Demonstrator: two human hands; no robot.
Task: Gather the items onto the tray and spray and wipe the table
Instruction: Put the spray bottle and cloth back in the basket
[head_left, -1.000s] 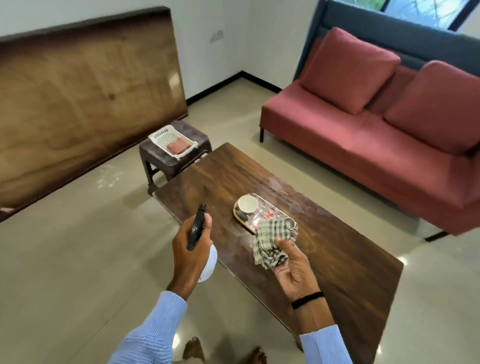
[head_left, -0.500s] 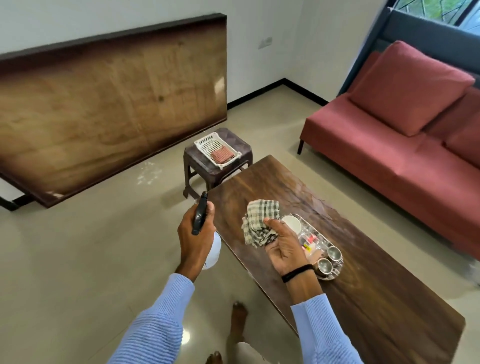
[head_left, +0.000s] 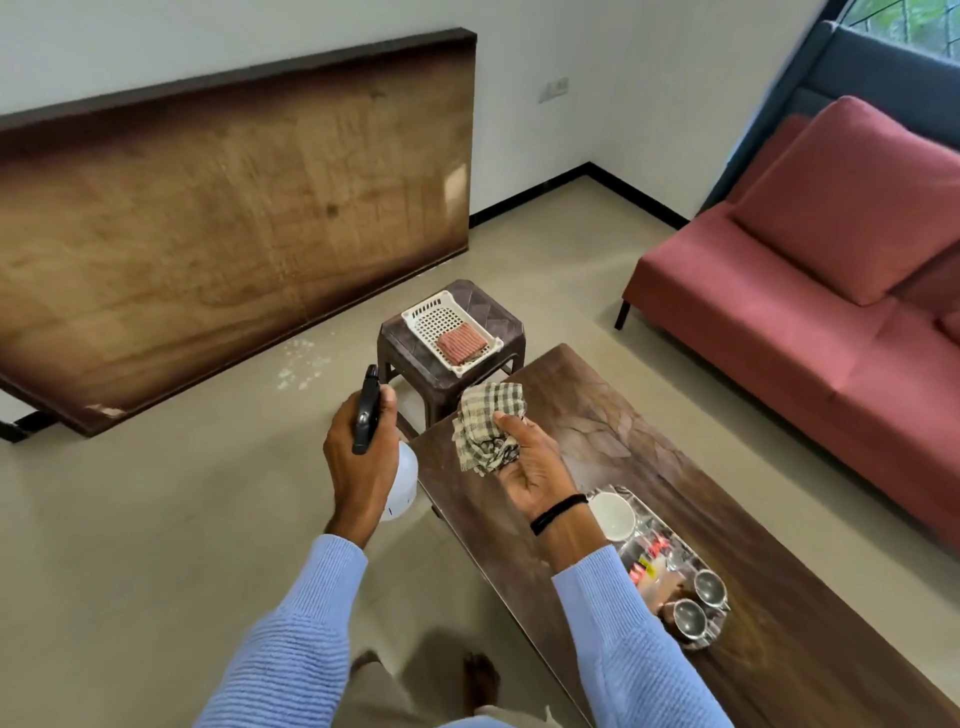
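Tabletop (head_left: 613, 415): dark wood, visible grain, slight sheen. Checked cloth (head_left: 485, 436): woven, soft, matt, crumpled. Spray bottle (head_left: 400, 483): smooth white plastic body, black plastic trigger head. Tray (head_left: 714, 631): shiny, reflective. Two cups (head_left: 698, 603): polished metal. Bowl (head_left: 613, 514): white, smooth, glossy. Basket (head_left: 415, 317): white perforated plastic. Stool (head_left: 493, 306): brown moulded plastic. Sofa (head_left: 779, 312): matt red fabric. Floor (head_left: 130, 519): smooth, faintly glossy.

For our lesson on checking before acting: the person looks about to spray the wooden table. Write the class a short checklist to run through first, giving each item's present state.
1. Spray bottle gripped in left hand: ok.
2. Checked cloth held in right hand: ok.
3. Items gathered on tray; white cup and two metal cups on it: ok.
4. Near end of table bare for spraying: ok.
5. Nozzle aimed at table: not ok, the bottle is over the floor, pointing away.
6. Liquid in bottle: cannot tell.
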